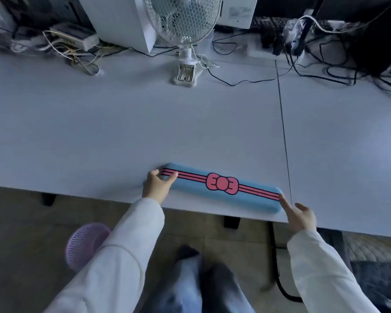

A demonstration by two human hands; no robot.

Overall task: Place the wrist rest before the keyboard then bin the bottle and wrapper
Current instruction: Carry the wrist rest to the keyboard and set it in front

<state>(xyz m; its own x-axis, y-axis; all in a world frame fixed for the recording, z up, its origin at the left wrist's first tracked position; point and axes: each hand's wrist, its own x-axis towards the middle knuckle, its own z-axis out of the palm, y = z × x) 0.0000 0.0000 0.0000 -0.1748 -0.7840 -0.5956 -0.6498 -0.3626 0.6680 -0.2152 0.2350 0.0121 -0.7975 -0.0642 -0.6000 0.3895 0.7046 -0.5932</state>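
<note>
A long blue wrist rest (221, 188) with pink stripes and a pink bow lies slantwise near the front edge of the white desk (122, 132). My left hand (157, 185) grips its left end, thumb behind and fingers on top. My right hand (299, 214) touches its right end with spread fingers, not clearly closed around it. A black keyboard (266, 22) shows only partly at the far back right, among cables. No bottle or wrapper appears in this view.
A white clip fan (184, 26) stands at the back centre, beside a white box (122, 19). Tangled cables (325, 64) cover the back edge. A purple mesh bin (84, 247) sits on the floor at lower left. My legs are below the desk edge.
</note>
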